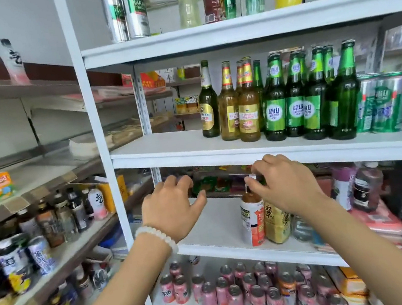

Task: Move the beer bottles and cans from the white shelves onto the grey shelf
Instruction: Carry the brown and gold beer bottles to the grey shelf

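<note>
White metal shelving [258, 144] fills the head view of a small shop, with a grey shelf unit [50, 173] standing to its left, stocked with juice cartons and small drink bottles.

On the white board directly above the hands stands the beer: a dark green bottle with a gold label [207, 103] at the left end of the row, three amber bottles [239, 103] to its right, then a cluster of green bottles with bright green labels [303, 96], and green cans [381, 103] at the far right of that same board. Two tall silver cans [125, 10] stand on the board one level higher.

Below the beer board, the right hand [282, 185] pinches the white cap of a brown drink bottle with a white and red label [253, 220], which stands upright on the lower white board just beside a yellow-labelled bottle [277, 224]. The left hand [171, 208], with a white bead bracelet [157, 236] on its wrist, hovers to the left of that bottle, fingers spread and holding nothing. Pink cans [240, 291] crowd the board beneath.
</note>
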